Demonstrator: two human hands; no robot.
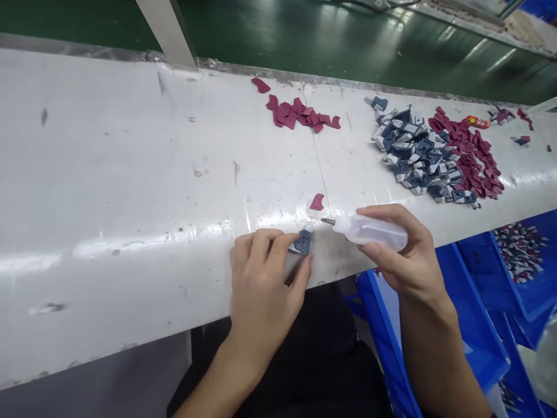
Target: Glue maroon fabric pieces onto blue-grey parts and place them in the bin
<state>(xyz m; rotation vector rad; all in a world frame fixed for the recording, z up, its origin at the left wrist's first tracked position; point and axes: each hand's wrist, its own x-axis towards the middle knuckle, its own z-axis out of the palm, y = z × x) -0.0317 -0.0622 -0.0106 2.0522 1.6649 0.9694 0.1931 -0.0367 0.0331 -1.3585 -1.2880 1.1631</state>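
Observation:
Between the thumb and fingers of my left hand (265,273) is a small dark-blue and white plastic piece (303,242), resting on the white tabletop. My right hand (409,249) grips a translucent squeeze bottle (378,231) tilted sideways. Its thin dark nozzle tip (328,221) points left, a little above and to the right of the blue piece, apart from it. A single flat maroon piece (317,202) lies on the table just beyond the nozzle.
Beyond my hands lies a small group of maroon pieces (289,114). To the right are a heap of blue-and-white pieces (418,154) and a maroon pile (474,159), with a red-yellow wrapper (477,122). Blue bins (470,313) stand below the table's right front edge.

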